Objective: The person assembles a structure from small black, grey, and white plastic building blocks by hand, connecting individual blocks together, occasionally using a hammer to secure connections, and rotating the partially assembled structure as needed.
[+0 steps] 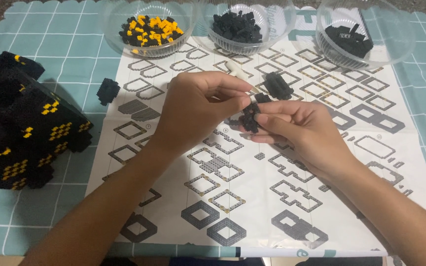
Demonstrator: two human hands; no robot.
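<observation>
I see both hands over the instruction sheet [232, 197] on the counter: my left hand [193, 106] pinches a tiny black brick [262, 97] with its fingers, my right hand [301, 130] grips a small black brick cluster [249, 118]; three clear bowls [149, 27] behind

the block model [23, 125] is black with yellow speckles, on a teal tablecloth [65, 54] with a white grid. one clear bowl [146, 27] holds black and yellow bricks; the instruction sheet [232, 187] is white with grey diagrams.
</observation>
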